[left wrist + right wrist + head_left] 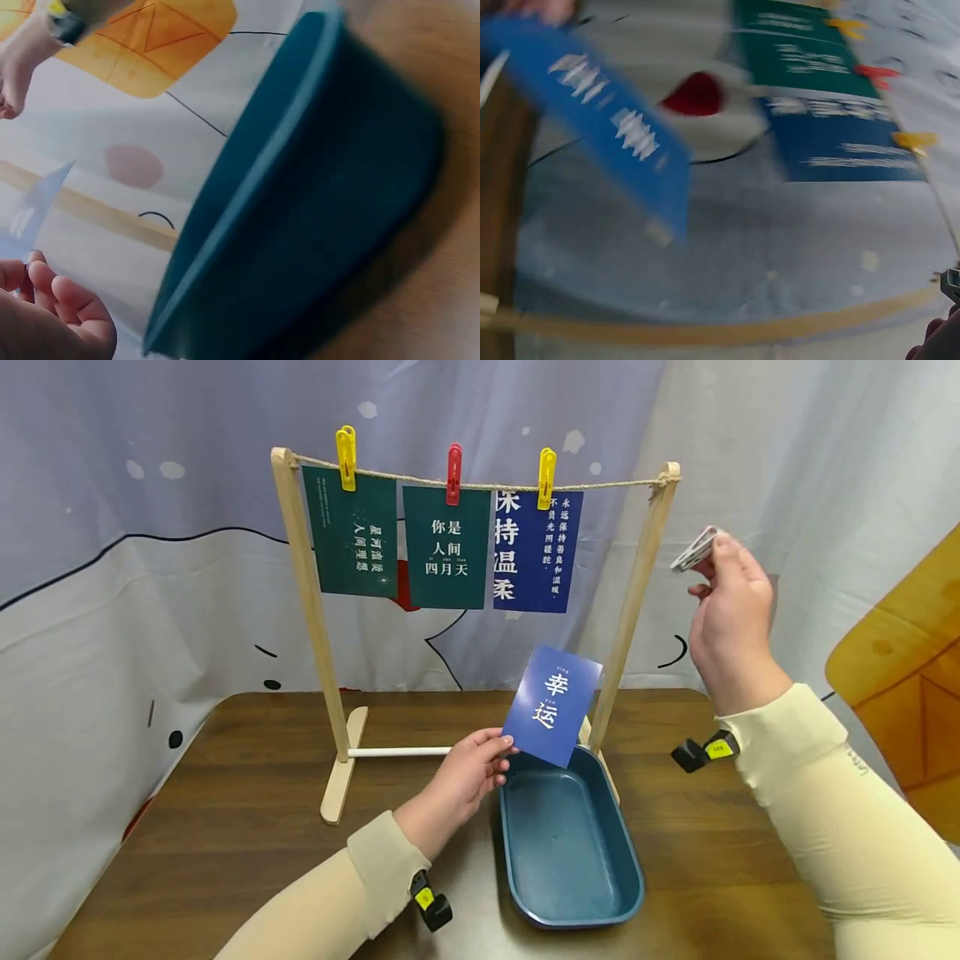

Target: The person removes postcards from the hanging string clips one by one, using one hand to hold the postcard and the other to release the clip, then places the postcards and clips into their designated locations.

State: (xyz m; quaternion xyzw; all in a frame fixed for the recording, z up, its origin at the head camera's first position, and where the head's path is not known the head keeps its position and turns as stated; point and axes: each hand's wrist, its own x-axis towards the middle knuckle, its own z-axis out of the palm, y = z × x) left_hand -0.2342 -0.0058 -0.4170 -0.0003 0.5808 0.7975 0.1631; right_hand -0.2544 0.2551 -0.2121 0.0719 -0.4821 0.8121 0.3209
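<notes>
Above the far end of the teal tub [573, 917]: we have the blue 幸运 card [553, 706] up in the air, tilted, its white characters facing us, its bottom edge overlapping the tub's far rim in the head view

Left hand: our left hand [467, 772] pinches the 幸运 card at its lower left corner, the thumb on the printed face

Right hand: our right hand [731, 610] is raised outside the right post [633, 602], well apart from the 幸运 card, and pinches a small silvery clip [696, 550] between thumb and fingers

Twine: we see the twine [615, 486] stretched between the right post and the left post [309, 585], sagging slightly

Hanging cards: left to right along the twine, we find a green card [348, 543] under a yellow clothespin [346, 458], a second green card [447, 589] under a red clothespin [453, 472], and a hanging blue card [536, 556] under another yellow clothespin [547, 479]

White rod: low between the posts, we can follow the white rod [401, 752] until our left hand and the card hide it

Wooden table: the tub rests on the wooden table [247, 793] before us, just beside the stand's right foot

Curtain: behind everything we have a patterned curtain [150, 452]

Right-wrist view: blurred for us, both blue cards remaining recognisable
</notes>
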